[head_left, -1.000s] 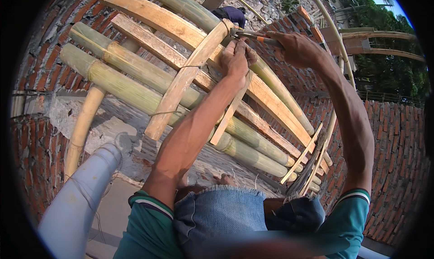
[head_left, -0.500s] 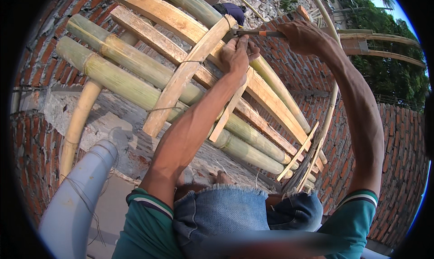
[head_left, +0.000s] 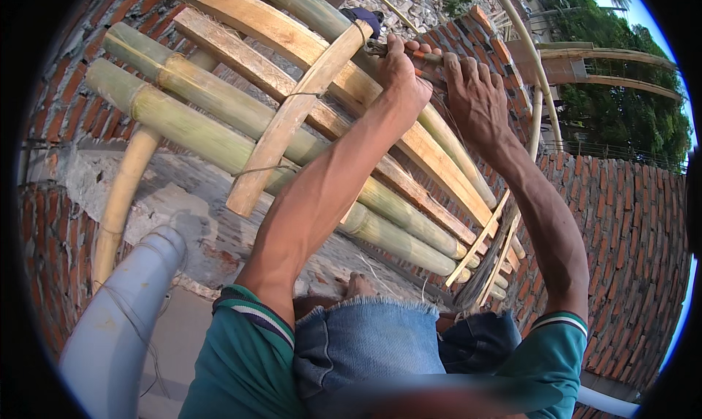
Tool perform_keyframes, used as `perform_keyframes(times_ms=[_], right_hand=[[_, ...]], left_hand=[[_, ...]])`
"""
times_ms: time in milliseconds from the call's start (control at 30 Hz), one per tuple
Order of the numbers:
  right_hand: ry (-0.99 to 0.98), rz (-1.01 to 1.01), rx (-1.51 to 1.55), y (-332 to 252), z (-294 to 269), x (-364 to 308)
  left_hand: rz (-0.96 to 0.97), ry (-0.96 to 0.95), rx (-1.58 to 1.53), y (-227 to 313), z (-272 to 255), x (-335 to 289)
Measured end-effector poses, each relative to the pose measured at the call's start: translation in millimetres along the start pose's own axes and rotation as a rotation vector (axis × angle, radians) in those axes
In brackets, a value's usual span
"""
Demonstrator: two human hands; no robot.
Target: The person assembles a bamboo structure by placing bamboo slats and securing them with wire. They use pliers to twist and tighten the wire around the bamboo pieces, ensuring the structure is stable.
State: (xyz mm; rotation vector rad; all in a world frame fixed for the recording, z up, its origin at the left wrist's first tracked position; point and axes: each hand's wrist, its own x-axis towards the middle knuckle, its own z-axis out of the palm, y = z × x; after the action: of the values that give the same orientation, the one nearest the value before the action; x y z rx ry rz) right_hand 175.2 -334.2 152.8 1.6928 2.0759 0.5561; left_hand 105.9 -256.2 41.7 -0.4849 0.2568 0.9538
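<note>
A pair of pincers (head_left: 425, 56) with orange and dark handles is held in both my hands. Its jaws are at the top end of a short wooden crosspiece (head_left: 296, 119), where a wire tie goes round. My left hand (head_left: 402, 75) is closed round the pincers close to the jaws, thumb up. Over the far part of the handles curl the fingers of my right hand (head_left: 475, 90). The crosspiece lies across thick green bamboo poles (head_left: 212, 137) and sawn timber lengths (head_left: 248, 61); dark wire (head_left: 303, 95) binds it lower down too.
A grey pipe (head_left: 121, 331) with loose wire stands at the lower left. Brick walls (head_left: 614, 221) rise on both sides. A bundle of thin wire (head_left: 486, 265) hangs at the poles' right ends. Beyond the poles, a person in dark clothing (head_left: 363, 18) is partly hidden.
My right hand has come left and down, closer to my left hand, and its fingers now lie over the handles. My left hand has moved from beside the jaws onto the pincers.
</note>
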Motion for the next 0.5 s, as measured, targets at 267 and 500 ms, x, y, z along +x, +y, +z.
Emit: perform_keyframes(times_ms=[267,500], right_hand=[[-0.869,0.449,1.24,10,-3,13],[0.175,-0.04,-0.015,-13,-4,0]], left_hand=[[-0.14,-0.085,0.185,12,-23,-3],[-0.142,-0.027,0.064,-1,-11,20]])
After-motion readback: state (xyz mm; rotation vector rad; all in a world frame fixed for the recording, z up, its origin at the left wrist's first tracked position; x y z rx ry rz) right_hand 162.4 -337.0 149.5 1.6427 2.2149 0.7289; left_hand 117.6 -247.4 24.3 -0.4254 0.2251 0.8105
